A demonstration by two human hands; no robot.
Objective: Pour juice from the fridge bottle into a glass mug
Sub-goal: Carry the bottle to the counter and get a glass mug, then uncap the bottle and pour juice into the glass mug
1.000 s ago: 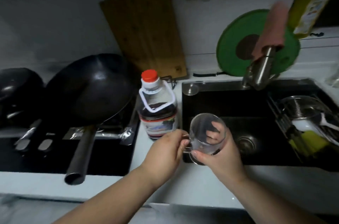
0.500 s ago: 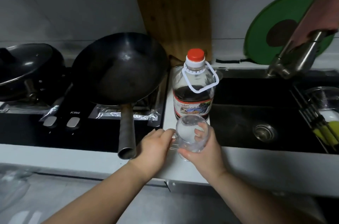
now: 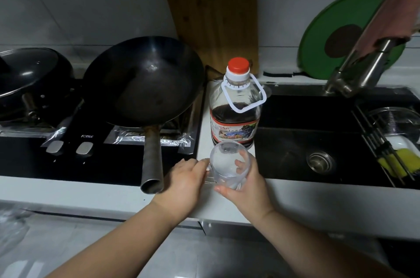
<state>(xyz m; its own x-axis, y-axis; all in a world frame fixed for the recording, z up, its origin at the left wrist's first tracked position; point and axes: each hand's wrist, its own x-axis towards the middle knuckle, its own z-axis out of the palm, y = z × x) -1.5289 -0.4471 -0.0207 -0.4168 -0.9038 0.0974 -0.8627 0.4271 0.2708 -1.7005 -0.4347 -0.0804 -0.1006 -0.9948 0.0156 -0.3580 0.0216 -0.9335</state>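
Right hand (image 3: pixel 247 189) wraps the mug (image 3: pixel 228 165), left hand (image 3: pixel 184 183) pinches its handle; best set it flat, back from the front edge of the counter (image 3: pixel 306 198).

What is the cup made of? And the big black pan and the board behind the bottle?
The mug looks like clear, smooth glass: you can see right through it. The wok seems dark metal, perhaps iron or steel, with a dull sheen and a bare grey tube handle. The board looks like brown wood, with grain lines and knots.
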